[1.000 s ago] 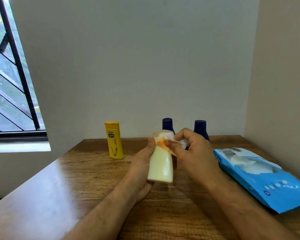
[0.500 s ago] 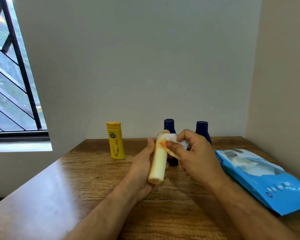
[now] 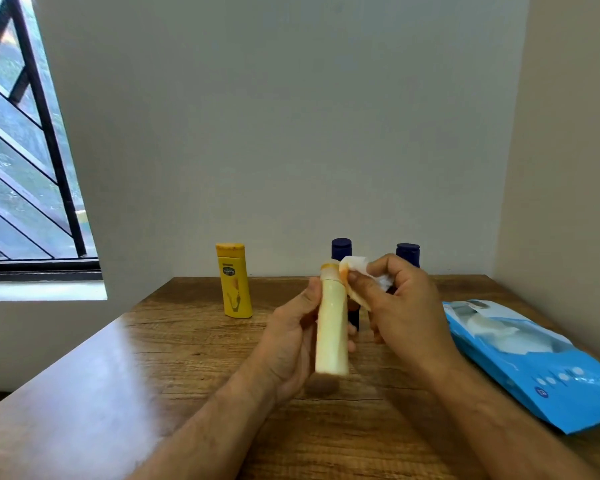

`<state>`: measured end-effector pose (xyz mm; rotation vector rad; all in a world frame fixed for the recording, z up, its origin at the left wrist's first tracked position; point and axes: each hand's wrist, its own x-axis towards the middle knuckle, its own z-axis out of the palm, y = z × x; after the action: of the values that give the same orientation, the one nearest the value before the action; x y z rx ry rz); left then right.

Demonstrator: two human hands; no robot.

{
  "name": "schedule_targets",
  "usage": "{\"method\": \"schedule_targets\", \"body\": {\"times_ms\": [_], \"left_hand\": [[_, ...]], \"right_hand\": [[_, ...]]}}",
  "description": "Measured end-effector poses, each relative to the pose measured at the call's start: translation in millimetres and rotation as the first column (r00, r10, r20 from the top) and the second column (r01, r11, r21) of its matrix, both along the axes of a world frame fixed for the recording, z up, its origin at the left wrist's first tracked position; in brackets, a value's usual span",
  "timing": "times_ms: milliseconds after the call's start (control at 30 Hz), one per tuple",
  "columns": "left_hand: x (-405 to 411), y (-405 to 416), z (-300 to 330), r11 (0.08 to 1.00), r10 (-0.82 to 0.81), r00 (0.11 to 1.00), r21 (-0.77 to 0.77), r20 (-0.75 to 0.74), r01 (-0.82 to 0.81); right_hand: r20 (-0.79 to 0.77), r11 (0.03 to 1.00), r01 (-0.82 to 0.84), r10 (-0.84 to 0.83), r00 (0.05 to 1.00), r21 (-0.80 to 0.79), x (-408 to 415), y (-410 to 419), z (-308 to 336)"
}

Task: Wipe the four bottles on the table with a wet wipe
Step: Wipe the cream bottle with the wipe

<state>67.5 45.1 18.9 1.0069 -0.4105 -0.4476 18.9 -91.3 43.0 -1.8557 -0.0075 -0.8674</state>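
My left hand [image 3: 288,344] grips a pale cream bottle [image 3: 331,327] upright above the table, narrow side toward me. My right hand [image 3: 406,306] pinches a white wet wipe [image 3: 355,268] against the bottle's upper right side, near its cap. A yellow bottle [image 3: 234,282] stands at the back left of the wooden table [image 3: 187,341]. Two dark blue bottles stand behind my hands: of one [image 3: 341,248] mostly the cap shows, and of the other [image 3: 408,252] only the cap shows above my right hand.
A blue pack of wet wipes [image 3: 534,362] lies flat on the table's right side, its flap open. Walls close the table in at the back and right. A barred window [image 3: 21,161] is at the left.
The cream bottle has turned in my left hand from its broad face to its narrow side. The wipe has stayed at the bottle's top.
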Motion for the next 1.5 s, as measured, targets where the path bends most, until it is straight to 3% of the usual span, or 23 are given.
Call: {"method": "schedule_targets", "body": {"times_ms": [133,200,267,400,500,567,700,800,967,1133,1200,1300,1400,1500], "left_hand": [[0,-1,1,0.998,-0.032,0.999,-0.055,-0.025,0.031],[2,0,2,0.998,-0.027,0.997,-0.059,-0.07,0.023],[3,2,2,0.999,-0.024,0.997,-0.05,-0.07,0.02],[1,2,-2,0.998,-0.05,0.995,0.042,0.083,0.047],[2,3,-2,0.998,-0.052,0.991,0.024,0.125,0.05],[5,3,-5,0.999,-0.025,0.983,0.045,0.182,0.017],[6,-2,-9,0.964,0.1,0.864,0.168,0.494,-0.208],[9,-1,-10,0.915,0.191,0.775,0.177,0.602,-0.363],[7,-1,-6,0.967,0.139,0.821,0.101,0.554,-0.233],[7,2,-7,0.964,0.161,0.861,0.11,0.483,-0.242],[2,2,-8,0.909,0.187,0.773,0.191,0.606,-0.37],[0,1,-10,0.773,0.199,0.543,0.209,0.816,-0.598],[2,0,-9,0.81,0.247,0.543,0.137,0.803,-0.57],[3,2,-8,0.868,0.239,0.628,0.128,0.74,-0.48]], "right_hand": [[-0.082,0.971,-0.214,0.222,0.972,0.103,-3,1,0],[-0.161,0.955,-0.296,0.294,0.942,0.015,-4,5,-3],[-0.16,0.961,-0.263,0.248,0.956,-0.085,-2,10,-7],[-0.042,0.982,-0.184,0.186,0.982,0.045,0,7,-4],[-0.037,0.999,-0.038,0.038,0.999,-0.016,5,-3,-5],[-0.046,0.999,-0.031,0.031,0.998,-0.007,6,-5,-7],[0.01,0.985,-0.164,0.164,0.986,0.045,-1,5,-3],[0.052,0.988,-0.155,0.155,0.987,-0.005,-4,9,1],[0.028,0.998,-0.043,0.044,0.999,-0.036,3,-1,-3],[0.055,0.996,-0.018,0.023,0.998,-0.089,1,0,-2],[0.091,0.983,-0.042,0.059,0.994,-0.178,-4,4,-2],[0.142,0.959,-0.008,0.05,0.989,-0.284,-5,8,-5],[0.167,0.969,0.041,0.0,0.986,-0.243,-1,5,-8],[0.148,0.981,0.062,-0.034,0.988,-0.185,3,-1,-9]]}}
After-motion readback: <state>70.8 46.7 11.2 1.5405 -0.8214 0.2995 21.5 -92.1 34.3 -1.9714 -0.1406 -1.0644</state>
